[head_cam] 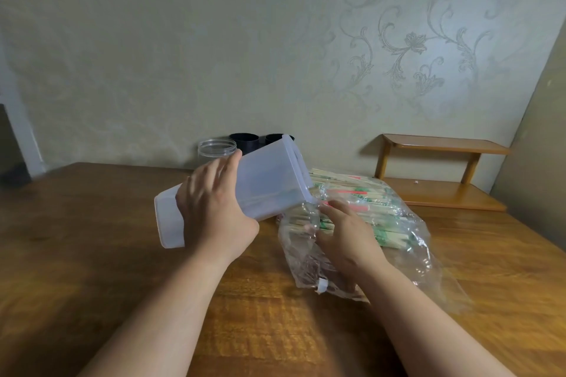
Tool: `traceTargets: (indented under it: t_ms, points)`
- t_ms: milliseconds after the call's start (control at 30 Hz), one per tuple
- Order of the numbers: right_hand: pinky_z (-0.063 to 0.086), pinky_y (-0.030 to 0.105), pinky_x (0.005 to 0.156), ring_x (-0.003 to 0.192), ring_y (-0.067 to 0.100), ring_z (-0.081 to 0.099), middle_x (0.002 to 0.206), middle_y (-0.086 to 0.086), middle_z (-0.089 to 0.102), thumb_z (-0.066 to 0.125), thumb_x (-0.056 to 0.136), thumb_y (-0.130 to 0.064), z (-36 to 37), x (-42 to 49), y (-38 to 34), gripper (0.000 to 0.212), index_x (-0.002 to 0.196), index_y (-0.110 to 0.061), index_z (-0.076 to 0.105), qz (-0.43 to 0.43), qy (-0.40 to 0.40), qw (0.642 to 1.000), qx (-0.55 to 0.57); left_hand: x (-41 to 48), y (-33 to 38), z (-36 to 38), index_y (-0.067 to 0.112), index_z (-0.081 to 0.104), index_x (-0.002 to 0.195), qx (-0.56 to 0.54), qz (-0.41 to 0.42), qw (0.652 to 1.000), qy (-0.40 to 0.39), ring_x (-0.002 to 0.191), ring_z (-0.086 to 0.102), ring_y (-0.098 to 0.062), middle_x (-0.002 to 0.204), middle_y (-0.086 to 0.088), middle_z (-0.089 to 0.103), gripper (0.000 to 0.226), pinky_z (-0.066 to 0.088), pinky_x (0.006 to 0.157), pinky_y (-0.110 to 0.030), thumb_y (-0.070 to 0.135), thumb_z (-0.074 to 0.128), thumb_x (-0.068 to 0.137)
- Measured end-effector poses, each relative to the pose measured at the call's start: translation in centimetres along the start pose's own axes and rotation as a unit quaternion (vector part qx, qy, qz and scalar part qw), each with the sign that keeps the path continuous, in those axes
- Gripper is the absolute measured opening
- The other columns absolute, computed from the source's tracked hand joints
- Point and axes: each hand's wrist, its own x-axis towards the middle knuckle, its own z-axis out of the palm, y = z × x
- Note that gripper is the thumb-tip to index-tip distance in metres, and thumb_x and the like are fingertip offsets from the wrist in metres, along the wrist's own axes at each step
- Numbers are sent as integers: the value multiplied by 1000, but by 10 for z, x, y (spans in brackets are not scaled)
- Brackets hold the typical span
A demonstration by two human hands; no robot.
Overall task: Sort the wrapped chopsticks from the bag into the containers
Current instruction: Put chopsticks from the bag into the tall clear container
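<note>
My left hand (214, 208) grips a tall translucent white container (269, 180), tilted on its side above the table with its open mouth toward the bag. A clear plastic bag (407, 242) lies on the wooden table (92, 254), holding many wrapped chopsticks (367, 193) with green and red print. My right hand (346, 232) reaches into the bag's open end, fingers lying on the chopsticks; whether it pinches any is hidden by the plastic.
A clear round jar (216, 151) and two black cups (245, 141) stand at the table's far edge by the wall. A small wooden two-tier shelf (441, 174) sits at the back right, just beyond the bag.
</note>
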Motion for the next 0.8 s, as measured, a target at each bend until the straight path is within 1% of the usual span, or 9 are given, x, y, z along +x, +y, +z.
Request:
traceTargets:
  t_ms: [67,133,200,233,267,333,400,567,800]
  points:
    - [32,46,113,143,22,33,159,-4,30,42,95,-63,2,-2,-3,60,139,-25,54,2,9,1000,23,0,0,0,26,36,147,-1,-2,1000,0,128,31,-22,138,1,44,103,29,105,-47,14,82,57]
    - [36,43,109,140,24,38,151,2,43,31,97,-62,2,-3,-8,59,126,-23,64,1,12,997,72,0,0,-1,26,36,147,-2,-4,1000,2,128,31,-22,139,0,44,103,30,104,-48,15,83,57]
    - [41,36,96,127,26,49,130,2,57,34,102,-53,3,-4,-10,47,113,-21,66,7,2,996,91,1,0,-1,25,36,147,-2,-4,1000,4,128,31,-22,138,-1,45,102,31,104,-48,15,83,57]
    - [42,34,91,121,25,52,124,0,57,39,103,-45,5,-4,-10,36,113,-20,64,10,-10,998,68,0,0,-1,25,37,147,-2,-3,1000,4,127,31,-22,138,-1,45,102,31,103,-49,15,83,56]
    - [42,34,92,120,24,52,126,0,56,45,101,-36,7,-3,-8,29,121,-21,61,7,-21,999,41,0,0,-1,25,37,147,-2,-1,1000,5,127,30,-22,138,-1,45,102,31,103,-49,15,83,56]
    - [40,36,100,123,24,49,131,0,53,50,94,-24,8,-2,-7,41,135,-23,51,18,-48,999,-10,0,0,-1,24,37,147,-2,1,1000,5,127,30,-22,138,-2,45,102,31,103,-49,15,83,56]
    - [34,41,106,124,25,47,129,1,52,51,91,-19,8,1,-8,43,134,-21,51,44,-50,996,-56,0,0,-1,25,36,147,-1,1,1000,1,128,31,-22,139,-2,44,103,32,104,-50,16,84,56]
    - [31,41,105,123,26,45,121,3,50,51,90,-20,7,1,-9,30,118,-15,59,75,-32,990,-111,0,0,-1,25,35,148,1,2,1000,-4,128,30,-22,140,-2,43,104,32,103,-50,17,85,57]
    - [30,44,112,135,27,37,146,5,39,58,89,-23,14,5,-9,42,130,-17,54,74,-48,991,-99,0,-1,-1,25,36,148,2,2,1000,0,128,31,-22,139,-1,44,104,31,104,-47,15,84,56]
